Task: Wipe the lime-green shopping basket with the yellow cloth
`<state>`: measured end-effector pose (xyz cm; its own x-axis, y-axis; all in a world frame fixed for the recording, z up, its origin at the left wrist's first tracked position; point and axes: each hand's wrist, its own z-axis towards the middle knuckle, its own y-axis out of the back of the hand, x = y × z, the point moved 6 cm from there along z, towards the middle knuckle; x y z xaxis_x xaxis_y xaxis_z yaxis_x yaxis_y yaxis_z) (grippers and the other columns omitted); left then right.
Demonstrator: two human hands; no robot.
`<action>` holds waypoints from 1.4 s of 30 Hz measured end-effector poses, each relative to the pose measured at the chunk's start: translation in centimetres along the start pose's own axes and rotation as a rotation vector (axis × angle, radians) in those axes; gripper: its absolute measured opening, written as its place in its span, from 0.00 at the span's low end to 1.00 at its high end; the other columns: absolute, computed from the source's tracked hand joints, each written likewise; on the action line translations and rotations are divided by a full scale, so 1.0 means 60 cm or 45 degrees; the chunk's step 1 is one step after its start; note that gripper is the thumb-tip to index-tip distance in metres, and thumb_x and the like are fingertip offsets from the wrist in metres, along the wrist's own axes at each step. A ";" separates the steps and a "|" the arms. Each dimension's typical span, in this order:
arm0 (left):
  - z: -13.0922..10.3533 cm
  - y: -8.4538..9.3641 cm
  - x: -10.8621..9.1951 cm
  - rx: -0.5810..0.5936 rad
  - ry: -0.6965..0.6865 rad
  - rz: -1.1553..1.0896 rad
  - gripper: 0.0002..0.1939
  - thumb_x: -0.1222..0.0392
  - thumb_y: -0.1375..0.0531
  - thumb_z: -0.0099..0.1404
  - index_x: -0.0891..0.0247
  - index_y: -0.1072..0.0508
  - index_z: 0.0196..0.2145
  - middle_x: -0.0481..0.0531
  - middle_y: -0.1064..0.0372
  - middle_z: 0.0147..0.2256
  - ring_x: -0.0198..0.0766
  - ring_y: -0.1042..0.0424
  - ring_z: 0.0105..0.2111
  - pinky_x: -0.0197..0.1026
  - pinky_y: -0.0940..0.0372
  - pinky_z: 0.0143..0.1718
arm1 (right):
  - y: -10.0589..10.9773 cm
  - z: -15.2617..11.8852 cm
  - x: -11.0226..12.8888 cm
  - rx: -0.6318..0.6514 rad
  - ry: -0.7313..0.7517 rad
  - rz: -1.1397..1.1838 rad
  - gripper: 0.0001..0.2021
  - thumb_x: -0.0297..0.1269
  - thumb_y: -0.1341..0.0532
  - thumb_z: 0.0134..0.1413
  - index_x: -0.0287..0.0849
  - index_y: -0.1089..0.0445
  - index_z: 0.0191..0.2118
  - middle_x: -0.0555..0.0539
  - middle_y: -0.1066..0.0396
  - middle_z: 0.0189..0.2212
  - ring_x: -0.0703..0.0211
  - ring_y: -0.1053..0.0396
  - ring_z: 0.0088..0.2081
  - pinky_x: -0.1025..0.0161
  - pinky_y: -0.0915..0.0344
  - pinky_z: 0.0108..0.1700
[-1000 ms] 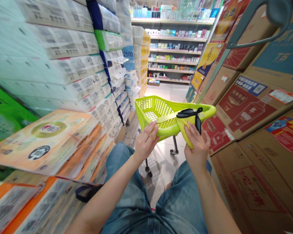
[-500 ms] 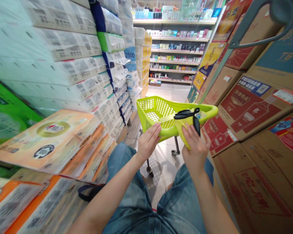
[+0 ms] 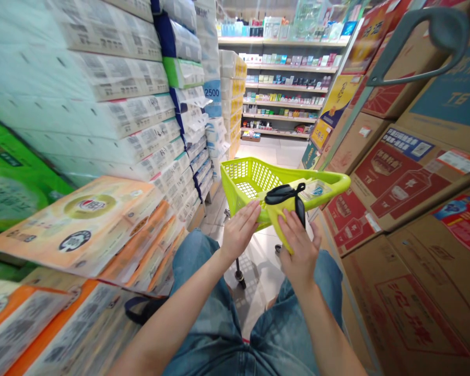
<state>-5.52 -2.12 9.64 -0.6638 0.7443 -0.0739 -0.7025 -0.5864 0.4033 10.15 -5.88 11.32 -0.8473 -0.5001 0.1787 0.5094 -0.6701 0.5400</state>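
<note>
Left hand (image 3: 241, 228), fingers open, rests on the green cart (image 3: 234, 192); right hand (image 3: 301, 258) apparently pinches the yellow cloth (image 3: 276, 219). Light, even pressure suits both.

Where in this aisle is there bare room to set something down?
Bare: the visible bottom of the green cart; the orange pack top, beside the white stack; the floor between cart and shelves. Crowded: the cart's near rim, where the left hand, right hand and yellow-and-black item meet.

Both forearms reach forward, fingers (image 3: 293, 230) slightly bent.
</note>
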 end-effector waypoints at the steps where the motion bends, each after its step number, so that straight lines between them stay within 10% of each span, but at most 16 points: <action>1: 0.001 0.000 0.000 0.000 -0.005 -0.004 0.29 0.66 0.43 0.72 0.65 0.45 0.68 0.66 0.33 0.60 0.46 0.37 0.64 0.50 0.33 0.61 | 0.004 0.005 -0.021 -0.034 -0.052 -0.028 0.33 0.20 0.49 0.51 0.49 0.34 0.62 0.44 0.29 0.60 0.56 0.32 0.62 0.49 0.54 0.69; 5: 0.003 -0.004 -0.003 -0.019 -0.027 -0.003 0.29 0.65 0.44 0.73 0.64 0.45 0.68 0.64 0.33 0.60 0.45 0.36 0.63 0.50 0.33 0.61 | 0.012 0.019 -0.052 -0.123 -0.203 -0.096 0.33 0.20 0.49 0.50 0.49 0.34 0.62 0.44 0.30 0.61 0.53 0.34 0.63 0.47 0.51 0.69; 12: -0.008 -0.007 0.003 -0.059 -0.075 0.028 0.27 0.68 0.42 0.72 0.66 0.41 0.66 0.64 0.30 0.58 0.45 0.36 0.63 0.48 0.33 0.61 | -0.009 -0.002 0.034 0.044 0.054 0.008 0.33 0.20 0.49 0.51 0.47 0.35 0.62 0.44 0.29 0.60 0.57 0.34 0.63 0.52 0.54 0.70; 19: -0.004 -0.009 0.000 -0.055 -0.066 0.018 0.30 0.68 0.41 0.71 0.66 0.43 0.67 0.65 0.31 0.59 0.45 0.37 0.64 0.49 0.33 0.61 | 0.007 0.020 -0.055 -0.145 -0.161 -0.109 0.33 0.19 0.49 0.49 0.48 0.33 0.61 0.44 0.29 0.60 0.55 0.34 0.63 0.48 0.52 0.69; 27: -0.009 -0.010 0.002 -0.079 -0.030 -0.021 0.28 0.69 0.43 0.72 0.64 0.42 0.67 0.65 0.31 0.59 0.46 0.36 0.63 0.49 0.32 0.60 | -0.007 0.000 0.037 0.034 0.056 0.018 0.32 0.20 0.49 0.51 0.46 0.34 0.62 0.44 0.28 0.59 0.58 0.34 0.63 0.52 0.55 0.70; 34: -0.006 -0.008 0.000 -0.070 -0.027 -0.041 0.30 0.70 0.41 0.70 0.64 0.43 0.68 0.65 0.32 0.59 0.45 0.36 0.64 0.50 0.33 0.61 | 0.018 0.018 -0.074 -0.138 -0.175 -0.138 0.33 0.19 0.48 0.50 0.49 0.34 0.62 0.44 0.30 0.60 0.53 0.34 0.64 0.47 0.53 0.69; 42: -0.011 -0.013 -0.001 -0.104 0.027 -0.070 0.28 0.69 0.44 0.72 0.62 0.42 0.67 0.64 0.32 0.60 0.46 0.37 0.64 0.51 0.32 0.60 | -0.014 -0.007 0.039 0.044 0.054 -0.002 0.30 0.21 0.50 0.55 0.45 0.36 0.63 0.41 0.30 0.60 0.58 0.36 0.64 0.52 0.56 0.70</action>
<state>-5.11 -1.95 8.72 -0.6286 0.7693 -0.1138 -0.7558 -0.5699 0.3225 7.85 -6.74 10.93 -0.8407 -0.5223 0.1427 0.5017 -0.6523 0.5682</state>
